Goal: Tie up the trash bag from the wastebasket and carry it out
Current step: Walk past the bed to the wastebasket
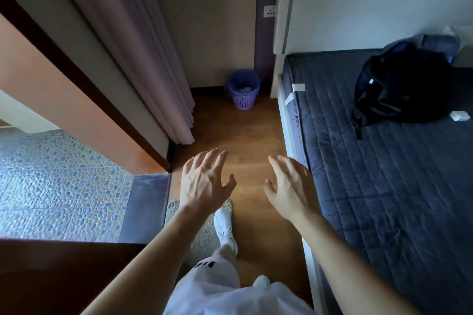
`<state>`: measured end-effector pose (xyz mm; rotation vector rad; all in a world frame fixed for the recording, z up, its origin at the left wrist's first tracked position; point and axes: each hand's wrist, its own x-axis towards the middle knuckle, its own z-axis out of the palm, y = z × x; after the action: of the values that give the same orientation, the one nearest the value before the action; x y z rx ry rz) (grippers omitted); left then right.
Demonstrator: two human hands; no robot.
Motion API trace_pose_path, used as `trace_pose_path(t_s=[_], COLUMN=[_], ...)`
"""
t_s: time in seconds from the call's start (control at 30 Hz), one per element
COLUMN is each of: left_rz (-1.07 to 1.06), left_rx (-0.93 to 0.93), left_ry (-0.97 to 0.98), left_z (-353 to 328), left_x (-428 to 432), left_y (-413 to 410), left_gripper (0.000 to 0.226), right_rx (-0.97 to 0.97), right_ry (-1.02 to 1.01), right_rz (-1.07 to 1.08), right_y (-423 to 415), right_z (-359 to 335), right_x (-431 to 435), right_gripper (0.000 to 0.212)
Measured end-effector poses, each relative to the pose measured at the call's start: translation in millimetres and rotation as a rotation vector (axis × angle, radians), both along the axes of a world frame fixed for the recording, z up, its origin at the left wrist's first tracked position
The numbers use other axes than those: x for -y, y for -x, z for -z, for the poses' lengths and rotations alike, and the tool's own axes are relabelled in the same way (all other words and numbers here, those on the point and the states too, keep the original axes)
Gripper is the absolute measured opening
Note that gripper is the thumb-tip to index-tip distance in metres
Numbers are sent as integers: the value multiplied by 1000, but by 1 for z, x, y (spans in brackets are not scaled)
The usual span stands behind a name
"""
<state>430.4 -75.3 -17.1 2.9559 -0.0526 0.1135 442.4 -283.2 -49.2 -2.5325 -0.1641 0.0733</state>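
Wooden floor (238,135), purple wastebasket (243,89) well beyond spread, empty fingers (212,158)

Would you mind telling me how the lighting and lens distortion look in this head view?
Head view: daylight brightens the pebble floor at left; the mattress and backpack sit in dim shadow; the wide angle bows the curtain; the wastebasket looks small but sharp.

Trousers (212,267): dark block lettering on the light fabric at the knee, seen upside down and partly folded away, not legible.
Mattress (384,186): two white tags on its near corner, any print too small to read.
Elsewhere: no readable text.
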Motion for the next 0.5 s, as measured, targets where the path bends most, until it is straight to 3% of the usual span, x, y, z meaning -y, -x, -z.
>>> trace_pose_path(t_s=[0.5], left_rz=[-29], left_rx=[54], left_ry=[84], left_z=[-9], left_x=[-88], left_y=[-266], left_gripper=[60], right_rx=[116], right_ry=[98], right_rz=[38], right_y=[-262], right_z=[-10], right_x=[-81], right_gripper=[56])
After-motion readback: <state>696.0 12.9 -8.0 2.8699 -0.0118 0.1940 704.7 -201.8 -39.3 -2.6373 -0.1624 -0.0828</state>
